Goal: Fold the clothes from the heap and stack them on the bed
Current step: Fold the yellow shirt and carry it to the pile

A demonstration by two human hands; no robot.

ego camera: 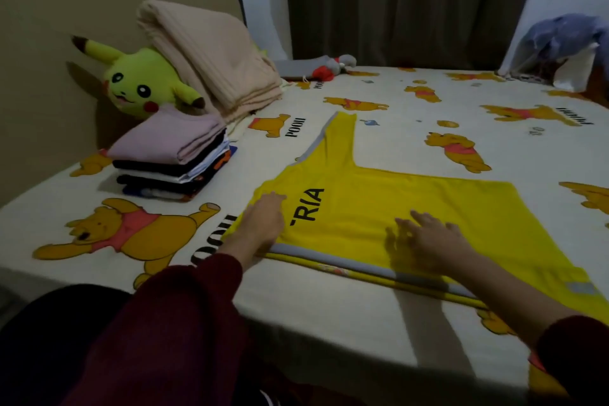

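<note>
Home bedroom: bed (379, 333) w/ cartoon-bear sheet, padded headboard (49, 53), plush toy (138, 89), folded blanket (211, 56), dark curtains (395, 0) at back.

Yellow shirt (395, 208) carries black letters "RIA", preceded by a dash-like stroke, maybe a cut-off letter. Bed sheet (412, 102) prints "POOH" beyond the shirt's sleeve, again at far right, partly left of the shirt.
</note>
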